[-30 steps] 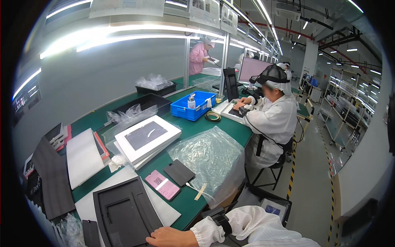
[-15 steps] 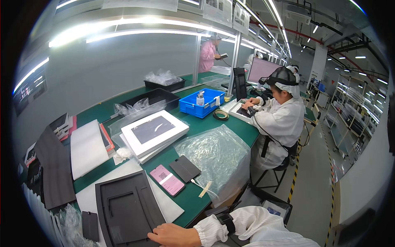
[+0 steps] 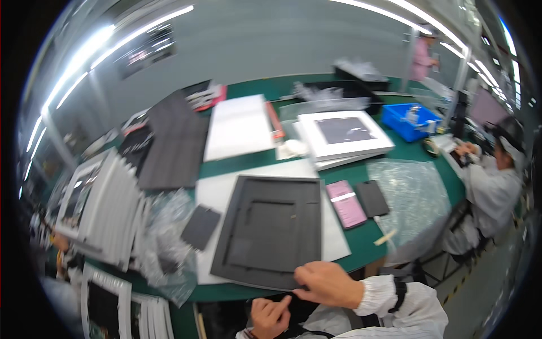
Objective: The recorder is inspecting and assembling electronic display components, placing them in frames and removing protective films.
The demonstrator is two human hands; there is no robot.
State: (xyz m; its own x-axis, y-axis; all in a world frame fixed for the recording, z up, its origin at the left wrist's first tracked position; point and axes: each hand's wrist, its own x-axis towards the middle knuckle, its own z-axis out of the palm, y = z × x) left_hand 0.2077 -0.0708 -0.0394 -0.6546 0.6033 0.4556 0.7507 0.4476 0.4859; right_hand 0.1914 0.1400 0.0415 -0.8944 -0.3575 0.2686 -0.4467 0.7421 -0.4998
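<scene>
A dark grey tray-like panel (image 3: 271,237) with a raised rim and a recessed outline lies on a white foam sheet (image 3: 330,237) in front of me. My right hand (image 3: 333,285) is at its near right corner, fingers on top and thumb by the edge, gripping it. Just below the near edge is my left hand (image 3: 271,317), apart from the panel, its index finger stretched out and nothing visible in it. Left of the panel lies a small dark flat box-like piece (image 3: 201,227). To the right are a phone (image 3: 346,204) with a pink screen and a dark flat device (image 3: 372,199).
Crumpled clear plastic (image 3: 169,243) and stacked white-framed panels (image 3: 104,209) stand on the left. Farther back are a dark sheet (image 3: 175,144), a white foam board (image 3: 237,127), a white-framed screen (image 3: 344,135) and a blue bin (image 3: 409,121). A co-worker (image 3: 491,181) sits at right.
My view has swung left, bringing the stacked panels into sight. My left hand has come into view below the panel; my right hand remains at the panel's near edge.
</scene>
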